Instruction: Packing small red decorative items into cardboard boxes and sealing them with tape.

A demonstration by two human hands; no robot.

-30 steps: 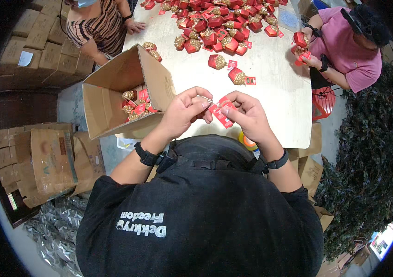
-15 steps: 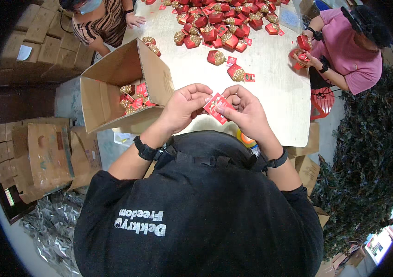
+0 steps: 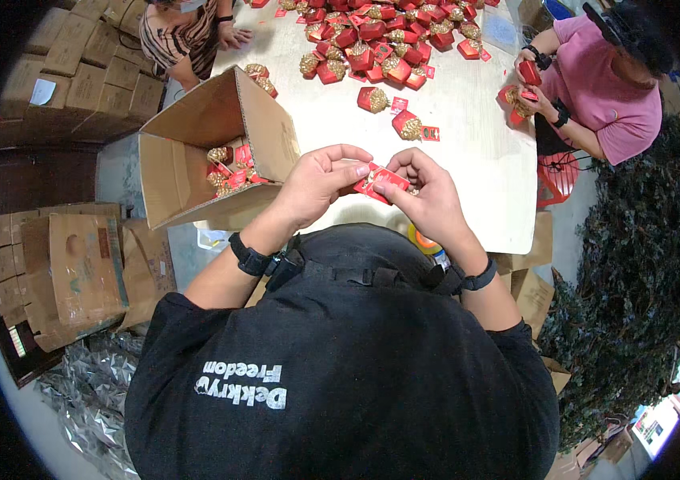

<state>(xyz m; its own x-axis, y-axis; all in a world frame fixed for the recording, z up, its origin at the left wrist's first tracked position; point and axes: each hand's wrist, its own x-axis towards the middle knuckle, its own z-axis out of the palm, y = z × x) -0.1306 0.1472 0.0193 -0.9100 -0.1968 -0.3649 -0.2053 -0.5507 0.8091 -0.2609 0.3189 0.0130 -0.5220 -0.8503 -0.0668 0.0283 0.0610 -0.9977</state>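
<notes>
Two hands, the left hand (image 3: 314,186) and right hand (image 3: 428,196), pinch one small red card (image 3: 377,181) between their fingertips above the white table's (image 3: 476,176) near edge. The card's lower part is hidden by fingers. An open cardboard box (image 3: 220,152) stands just left.

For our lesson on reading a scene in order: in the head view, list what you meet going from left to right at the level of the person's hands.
Open cardboard box → left hand → small red package → right hand → red stool.
</notes>
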